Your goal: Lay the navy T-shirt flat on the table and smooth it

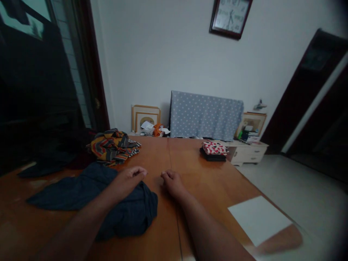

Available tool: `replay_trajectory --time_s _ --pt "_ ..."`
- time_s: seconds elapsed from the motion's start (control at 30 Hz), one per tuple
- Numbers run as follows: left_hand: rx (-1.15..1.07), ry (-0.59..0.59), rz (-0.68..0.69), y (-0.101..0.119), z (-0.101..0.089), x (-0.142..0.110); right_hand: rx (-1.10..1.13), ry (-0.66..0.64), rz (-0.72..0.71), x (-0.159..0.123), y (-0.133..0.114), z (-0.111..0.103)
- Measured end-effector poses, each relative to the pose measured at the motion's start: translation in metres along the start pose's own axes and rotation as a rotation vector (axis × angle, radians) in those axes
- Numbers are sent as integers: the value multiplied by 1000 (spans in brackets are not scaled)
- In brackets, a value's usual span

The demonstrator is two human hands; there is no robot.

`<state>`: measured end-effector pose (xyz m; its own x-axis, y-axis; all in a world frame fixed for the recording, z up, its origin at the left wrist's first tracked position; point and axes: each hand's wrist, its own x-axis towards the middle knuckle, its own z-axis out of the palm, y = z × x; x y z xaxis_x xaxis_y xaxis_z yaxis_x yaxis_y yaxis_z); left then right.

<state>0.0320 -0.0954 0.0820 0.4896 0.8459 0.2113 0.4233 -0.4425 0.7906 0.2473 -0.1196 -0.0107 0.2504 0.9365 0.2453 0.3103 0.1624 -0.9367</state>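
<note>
A rumpled dark blue garment (127, 217) lies across the left half of the wooden table, its exact kind unclear. My left hand (132, 177) is over its far right edge, fingers curled in toward the thumb, with no cloth visible between them. Just right of the garment, my right hand (173, 184) is at the tabletop, its fingers closed and nothing showing in them. The two hands face each other with a small gap between. Behind the left hand sits a crumpled heap of orange, grey and striped cloth (111, 146).
A folded stack with a red-and-black patterned cloth (214, 148) on top sits at the table's far right. A white sheet (259, 219) lies near the right edge. More dark cloth (49, 163) is at far left. Beyond stand a low white cabinet (248, 152) and a dotted grey cover (206, 114).
</note>
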Motion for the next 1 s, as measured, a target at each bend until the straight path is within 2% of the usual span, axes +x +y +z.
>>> replay_trajectory --time_s 0.1,0.2,0.33,0.43,0.53,0.67,0.73,0.87,1.0 --pt "77 47 14 -36 4 13 -96 -8 -30 -4 -8 0" --pt "130 13 7 -64 3 17 -176 -120 -76 -14 -22 -1" --pt "185 -7 13 -74 -3 17 -287 -331 -133 -25 -34 -2" --pt "212 -5 26 -72 -5 17 -309 -359 -177 -22 -27 2" --pt "206 -10 53 -72 -5 17 -134 -212 -85 -13 -15 6" --pt "232 9 61 -77 -8 18 320 100 235 3 -12 2" --pt "254 14 60 -80 -10 19 463 233 341 9 -13 -7" --pt "298 15 68 -87 -12 22 410 538 309 16 -15 -26" --pt "391 78 59 -99 -14 25 320 638 273 18 -13 -34"
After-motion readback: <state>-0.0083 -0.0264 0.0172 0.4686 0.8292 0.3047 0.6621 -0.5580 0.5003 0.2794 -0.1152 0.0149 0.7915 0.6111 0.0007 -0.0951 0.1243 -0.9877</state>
